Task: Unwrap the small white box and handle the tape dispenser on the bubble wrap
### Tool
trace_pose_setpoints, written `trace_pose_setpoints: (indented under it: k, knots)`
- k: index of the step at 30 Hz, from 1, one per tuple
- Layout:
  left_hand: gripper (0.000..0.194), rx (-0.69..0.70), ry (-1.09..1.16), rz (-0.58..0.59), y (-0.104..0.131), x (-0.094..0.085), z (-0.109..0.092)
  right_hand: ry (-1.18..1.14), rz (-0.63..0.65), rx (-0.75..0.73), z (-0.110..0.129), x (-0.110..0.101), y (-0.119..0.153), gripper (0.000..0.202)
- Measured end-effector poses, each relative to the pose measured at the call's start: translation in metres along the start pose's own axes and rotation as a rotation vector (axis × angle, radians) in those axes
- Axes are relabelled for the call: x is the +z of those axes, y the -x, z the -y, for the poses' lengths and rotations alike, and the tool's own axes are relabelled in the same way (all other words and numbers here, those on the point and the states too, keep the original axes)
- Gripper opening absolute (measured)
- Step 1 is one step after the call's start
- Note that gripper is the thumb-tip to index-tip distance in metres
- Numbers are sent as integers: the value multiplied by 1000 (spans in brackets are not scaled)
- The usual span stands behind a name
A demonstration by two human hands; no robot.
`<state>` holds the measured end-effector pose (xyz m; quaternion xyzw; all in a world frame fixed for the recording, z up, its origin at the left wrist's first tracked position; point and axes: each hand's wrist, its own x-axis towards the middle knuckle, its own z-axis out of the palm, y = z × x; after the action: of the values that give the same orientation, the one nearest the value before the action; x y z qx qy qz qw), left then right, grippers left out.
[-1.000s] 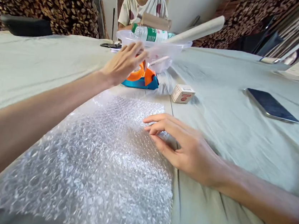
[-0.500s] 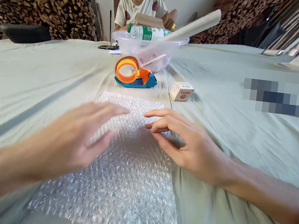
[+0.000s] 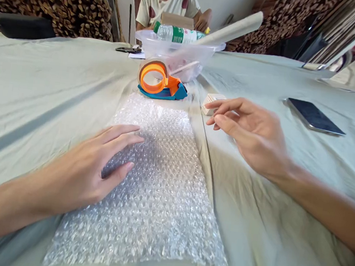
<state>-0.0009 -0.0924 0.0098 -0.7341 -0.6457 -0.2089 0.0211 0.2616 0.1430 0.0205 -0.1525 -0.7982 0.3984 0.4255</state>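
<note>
On the table draped in pale green cloth lay a clear rectangular bubble-wrap sheet. Flat on its left part rested the left hand, fingers spread, gripping nothing. Just right of the sheet's far end hovered the right hand, loosely open and empty, fingertips near a small white cardboard box beside an orange-and-blue tape dispenser.

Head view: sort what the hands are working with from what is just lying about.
In hand:
left hand flat on bubble wrap
right hand reaching at small box

Lying about:
tape dispenser
phone
plastic bowl
water bottle
</note>
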Motion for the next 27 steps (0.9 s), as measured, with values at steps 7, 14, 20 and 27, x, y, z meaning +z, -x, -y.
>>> trace_pose_setpoints:
  k: [7, 14, 20, 27]
  knots:
    - [56, -8, -106, -19, 3, 1, 8, 20, -63, -9, -5, -4, -5, 19]
    - [58, -5, -104, -8, 5, 4, 10, -28, -8, 29, -11, -4, -3, 9]
    - [57, 17, -139, -22, 7, 5, 13, -1, -89, 4, 22, -10, 9, 9]
    - [58, 0, -129, -32, 15, 13, 32, 998, -73, -126, 68, -87, 166, 25]
